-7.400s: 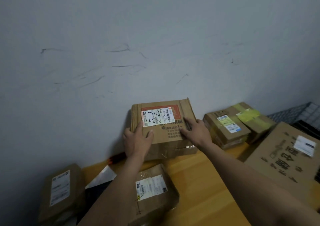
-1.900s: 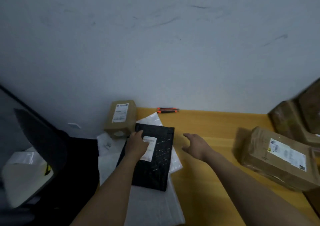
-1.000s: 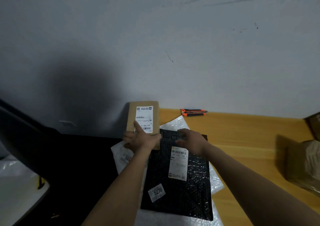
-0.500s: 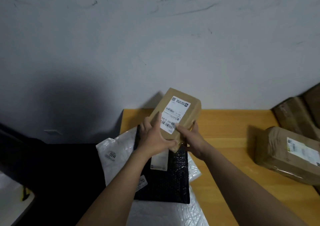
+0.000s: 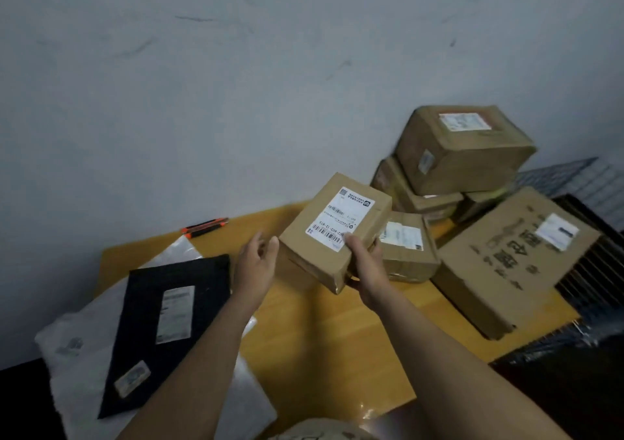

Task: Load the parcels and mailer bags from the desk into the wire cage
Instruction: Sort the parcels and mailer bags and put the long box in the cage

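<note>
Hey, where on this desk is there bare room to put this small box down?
The desk is bare in the middle, between the black mailer bag and the big printed box, and in a strip along the wall right of the box cutter. The right back corner is crowded with stacked parcels.

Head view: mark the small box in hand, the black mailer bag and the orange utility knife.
small box (image 5: pixel 339 218), head view, middle of its label.
black mailer bag (image 5: pixel 141 331), head view, dark surface left of its label.
orange utility knife (image 5: pixel 204 227), head view, middle of its body.
</note>
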